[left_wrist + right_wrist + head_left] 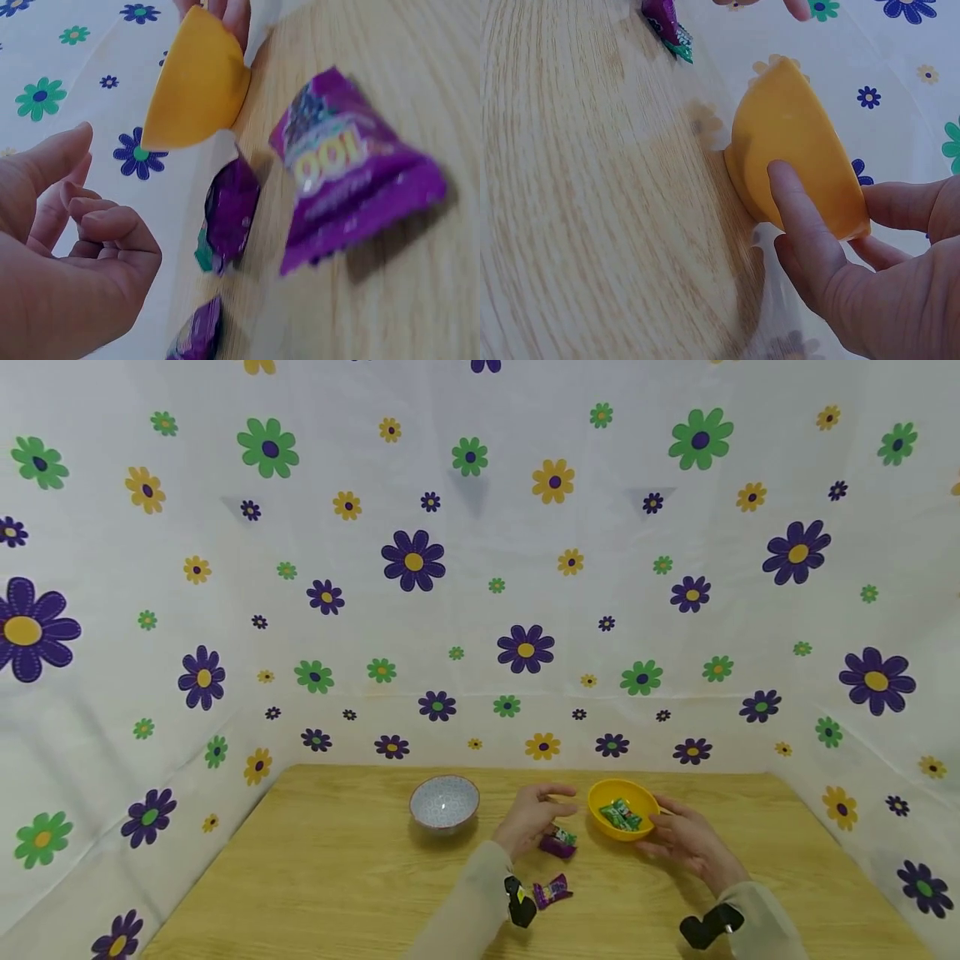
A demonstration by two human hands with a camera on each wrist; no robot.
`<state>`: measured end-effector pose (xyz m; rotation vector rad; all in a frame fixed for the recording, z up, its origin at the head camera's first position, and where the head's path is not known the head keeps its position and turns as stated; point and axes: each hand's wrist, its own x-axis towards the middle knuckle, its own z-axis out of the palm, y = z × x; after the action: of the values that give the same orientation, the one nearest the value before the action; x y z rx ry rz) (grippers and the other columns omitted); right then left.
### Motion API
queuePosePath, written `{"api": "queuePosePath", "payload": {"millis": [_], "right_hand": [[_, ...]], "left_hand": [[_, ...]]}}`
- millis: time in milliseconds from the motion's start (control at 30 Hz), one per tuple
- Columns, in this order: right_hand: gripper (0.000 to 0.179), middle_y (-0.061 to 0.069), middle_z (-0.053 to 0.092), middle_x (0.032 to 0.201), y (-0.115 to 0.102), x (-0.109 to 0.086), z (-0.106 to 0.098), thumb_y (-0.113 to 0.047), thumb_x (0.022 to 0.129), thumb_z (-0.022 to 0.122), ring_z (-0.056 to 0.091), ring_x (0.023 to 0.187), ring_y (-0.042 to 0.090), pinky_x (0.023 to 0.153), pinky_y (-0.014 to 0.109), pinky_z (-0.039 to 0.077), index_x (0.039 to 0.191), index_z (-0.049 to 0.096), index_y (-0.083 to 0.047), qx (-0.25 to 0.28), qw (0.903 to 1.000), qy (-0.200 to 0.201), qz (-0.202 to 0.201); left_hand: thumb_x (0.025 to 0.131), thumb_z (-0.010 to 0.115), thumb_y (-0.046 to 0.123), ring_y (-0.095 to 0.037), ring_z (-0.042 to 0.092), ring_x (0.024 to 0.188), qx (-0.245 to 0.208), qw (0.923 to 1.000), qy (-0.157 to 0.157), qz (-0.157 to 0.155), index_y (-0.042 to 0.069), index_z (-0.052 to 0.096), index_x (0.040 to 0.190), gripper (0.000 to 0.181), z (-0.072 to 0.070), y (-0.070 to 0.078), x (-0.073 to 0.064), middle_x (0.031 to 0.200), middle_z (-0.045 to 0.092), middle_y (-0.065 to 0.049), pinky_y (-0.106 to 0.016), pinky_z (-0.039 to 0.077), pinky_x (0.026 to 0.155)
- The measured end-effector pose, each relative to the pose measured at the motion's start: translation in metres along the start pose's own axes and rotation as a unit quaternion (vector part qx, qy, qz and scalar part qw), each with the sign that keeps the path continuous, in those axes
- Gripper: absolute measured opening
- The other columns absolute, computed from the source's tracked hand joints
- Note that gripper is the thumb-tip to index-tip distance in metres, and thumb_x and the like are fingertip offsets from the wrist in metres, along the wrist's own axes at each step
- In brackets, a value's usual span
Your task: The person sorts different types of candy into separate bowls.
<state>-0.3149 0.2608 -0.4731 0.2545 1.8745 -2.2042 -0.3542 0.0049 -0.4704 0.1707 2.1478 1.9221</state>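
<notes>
A yellow bowl [648, 793] with green-wrapped candies [620, 815] inside stands right of centre. My right hand [693, 843] holds its right side, the fingers at the rim and one digit along the outer wall [795, 135]. Left of the bowl, my left hand [534, 818] hovers with loosely bent fingers and nothing between them. Below that hand lies a purple candy [234, 214], with a bit of green wrapper beside it. Closer to me is another purple candy [552, 891], large in the left wrist view. A further purple packet [196, 334] shows at that view's bottom edge.
A pale patterned bowl [444, 806] with a reddish rim stands left of my left hand. The wooden table [337, 877] ends at a white cloth [465, 627] printed with flowers, which rises behind it and on both sides.
</notes>
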Motion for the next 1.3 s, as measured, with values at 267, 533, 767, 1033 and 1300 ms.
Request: {"api": "queuePosePath", "payload": {"millis": [267,533,767,1033,1300], "right_hand": [[0.061,0.034,0.017,0.156,0.006,-0.003,-0.007,-0.006,0.103,0.041,0.051,0.125,0.038,0.09,0.044,0.055,0.156,0.01,-0.001,0.008,0.9999,-0.002,0.006],[0.062,0.033,0.014,0.157,0.003,-0.002,-0.006,-0.006,0.104,0.04,0.045,0.131,0.04,0.09,0.043,0.055,0.157,0.008,-0.003,0.007,1.0,-0.004,0.005],[0.062,0.033,0.018,0.156,0.002,-0.002,-0.003,-0.006,0.103,0.042,0.042,0.133,0.042,0.091,0.043,0.054,0.156,0.01,-0.001,0.008,0.9999,0.003,0.011],[0.061,0.034,0.018,0.156,0.001,-0.002,-0.001,-0.006,0.104,0.041,0.039,0.136,0.044,0.091,0.044,0.054,0.157,0.01,-0.003,0.003,1.0,-0.003,0.005],[0.06,0.034,0.022,0.154,-0.001,0.0,-0.001,-0.006,0.103,0.043,0.049,0.127,0.039,0.093,0.046,0.053,0.156,0.015,-0.002,-0.004,1.0,0.004,0.002]], "left_hand": [[0.087,0.074,0.018,-0.013,0.044,0.064,0.044,0.9987,0.017,0.018,0.008,0.069,0.116,0.031,-0.013,-0.006,0.004,0.086,0.061,0.001,-0.024,0.037,0.056],[0.088,0.073,0.015,-0.024,0.057,0.085,0.071,0.9968,0.003,0.038,0.006,0.067,0.118,0.032,-0.015,0.002,0.007,0.092,0.063,-0.004,-0.028,0.047,0.069],[0.086,0.075,0.015,-0.017,0.049,0.077,0.15,0.9867,-0.013,0.063,0.004,0.071,0.11,0.027,-0.018,0.001,0.01,0.088,0.059,-0.003,-0.026,0.041,0.061],[0.083,0.077,0.012,-0.015,0.053,0.078,0.232,0.9687,-0.058,0.068,0.004,0.074,0.103,0.022,-0.028,0.002,0.018,0.091,0.067,-0.003,-0.028,0.046,0.066],[0.083,0.076,0.009,-0.017,0.057,0.086,0.27,0.9591,-0.065,0.054,0.004,0.075,0.102,0.019,-0.033,0.004,0.017,0.099,0.068,-0.007,-0.031,0.049,0.073]]}}
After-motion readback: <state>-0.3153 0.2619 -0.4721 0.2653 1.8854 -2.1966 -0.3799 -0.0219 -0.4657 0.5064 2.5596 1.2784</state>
